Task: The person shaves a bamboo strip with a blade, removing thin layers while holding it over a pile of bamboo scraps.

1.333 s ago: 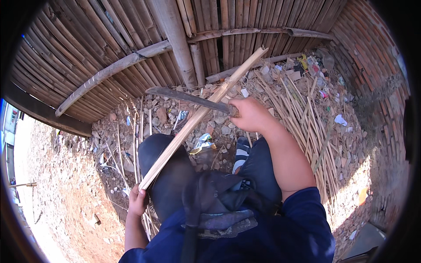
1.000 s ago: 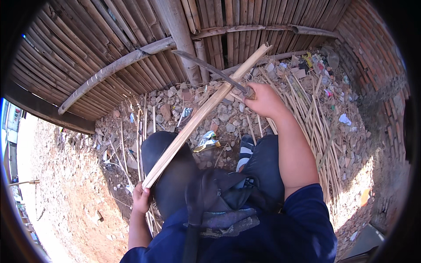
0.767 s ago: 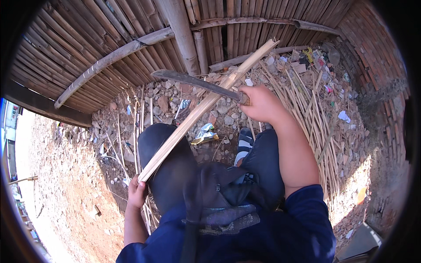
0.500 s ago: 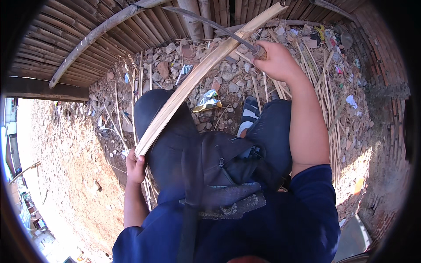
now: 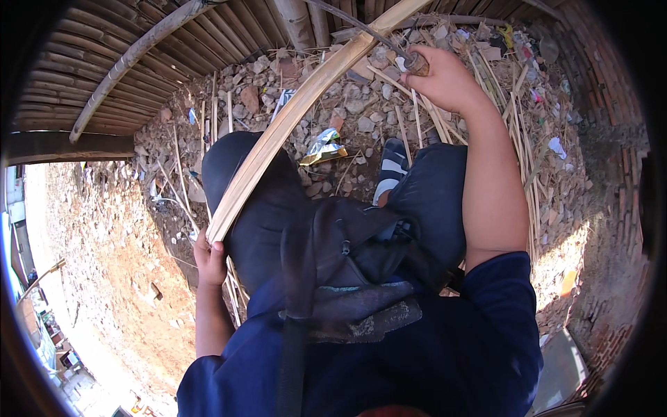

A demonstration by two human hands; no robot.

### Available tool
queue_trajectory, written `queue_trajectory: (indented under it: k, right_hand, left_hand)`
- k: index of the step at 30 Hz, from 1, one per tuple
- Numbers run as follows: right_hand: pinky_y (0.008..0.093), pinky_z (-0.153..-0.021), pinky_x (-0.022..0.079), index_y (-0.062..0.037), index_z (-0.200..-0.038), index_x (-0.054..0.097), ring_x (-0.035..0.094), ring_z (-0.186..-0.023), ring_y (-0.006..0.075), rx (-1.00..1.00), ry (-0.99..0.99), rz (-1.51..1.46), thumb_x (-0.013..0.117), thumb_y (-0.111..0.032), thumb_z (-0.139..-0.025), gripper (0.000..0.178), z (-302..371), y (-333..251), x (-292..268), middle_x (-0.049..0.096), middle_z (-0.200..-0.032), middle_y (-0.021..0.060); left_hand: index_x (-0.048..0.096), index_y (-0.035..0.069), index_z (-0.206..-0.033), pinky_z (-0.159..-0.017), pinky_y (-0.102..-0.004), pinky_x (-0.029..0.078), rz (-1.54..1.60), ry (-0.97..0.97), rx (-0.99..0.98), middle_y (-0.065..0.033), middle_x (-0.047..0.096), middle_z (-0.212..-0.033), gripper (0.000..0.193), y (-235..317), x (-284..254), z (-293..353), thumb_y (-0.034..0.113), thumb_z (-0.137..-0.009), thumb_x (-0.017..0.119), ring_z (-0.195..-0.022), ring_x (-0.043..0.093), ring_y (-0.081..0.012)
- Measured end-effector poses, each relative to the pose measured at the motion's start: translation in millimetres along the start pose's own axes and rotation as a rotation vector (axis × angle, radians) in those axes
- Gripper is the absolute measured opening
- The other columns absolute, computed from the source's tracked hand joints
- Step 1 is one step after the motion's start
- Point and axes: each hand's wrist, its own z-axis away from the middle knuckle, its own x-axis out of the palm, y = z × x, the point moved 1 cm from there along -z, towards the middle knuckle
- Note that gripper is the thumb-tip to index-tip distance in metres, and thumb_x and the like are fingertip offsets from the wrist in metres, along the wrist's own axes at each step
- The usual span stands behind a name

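A long pale split bamboo strip point(image 5: 295, 111) slants across my left thigh, from the lower left up to the far right. My left hand point(image 5: 210, 260) is closed round its near end. In my right hand point(image 5: 445, 78) is the wooden handle of a long, dark-bladed machete point(image 5: 379, 36). The blade crosses the strip close to its far end, pointing up and left. Whether its edge has sunk into the strip I cannot tell. The blade's tip runs up to the picture's upper rim.
Thin bamboo strips point(image 5: 517, 139) lie in a heap to the right. Rubble and a crumpled shiny wrapper point(image 5: 324, 147) cover the ground by my sandalled foot point(image 5: 391, 170). A bamboo slat wall point(image 5: 90, 69) with a curved pole stands ahead left, a brick wall point(image 5: 618, 139) at right.
The strip and the machete have shifted slightly up and away, and the strip's far end now passes the upper rim. Both hands keep their hold; the whole view has shifted a little.
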Motion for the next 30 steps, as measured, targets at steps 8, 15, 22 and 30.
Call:
queue_trajectory:
  k: [8,15,22,30]
  right_hand:
    - [0.0425,-0.091,0.049,-0.0006,-0.122,0.061,0.063,-0.107,0.0374,0.025,-0.445,0.104,0.072,-0.025,-0.078,0.052,11,-67,-9,0.066,-0.112,0.0242]
    - [0.0396,-0.078,0.051,0.0014,-0.118,0.062,0.067,-0.081,0.0334,0.051,-0.029,0.043,0.073,-0.023,-0.078,0.048,-4,10,2,0.068,-0.085,0.0221]
    - [0.0433,-0.079,0.050,-0.0008,-0.113,0.065,0.064,-0.088,0.0403,-0.112,-0.318,0.070,0.073,-0.022,-0.076,0.044,11,-49,2,0.066,-0.091,0.0275]
    - [0.0386,-0.088,0.049,0.0033,-0.119,0.060,0.066,-0.098,0.0329,0.092,-0.097,-0.019,0.072,-0.019,-0.079,0.047,-2,-7,-5,0.068,-0.104,0.0224]
  left_hand:
    - [0.057,0.000,-0.110,-0.056,-0.0221,0.029,0.030,-0.027,-0.057,0.0058,0.047,-0.077,0.074,-1,-7,6,0.068,-0.082,0.064,-0.066,0.040,-0.0043]
    - [0.056,-0.010,-0.119,-0.086,-0.0312,0.045,-0.154,-0.019,0.013,-0.0123,0.066,-0.103,0.080,2,-5,2,0.063,-0.086,0.062,-0.097,0.059,-0.0178]
    - [0.057,-0.009,-0.114,-0.082,-0.0318,0.045,-0.145,0.021,0.006,-0.0116,0.064,-0.099,0.077,-7,-9,4,0.063,-0.086,0.060,-0.092,0.057,-0.0176]
    - [0.058,-0.006,-0.107,-0.073,-0.0294,0.042,-0.186,0.031,0.053,-0.0066,0.062,-0.090,0.071,18,5,-2,0.062,-0.087,0.060,-0.083,0.053,-0.0137]
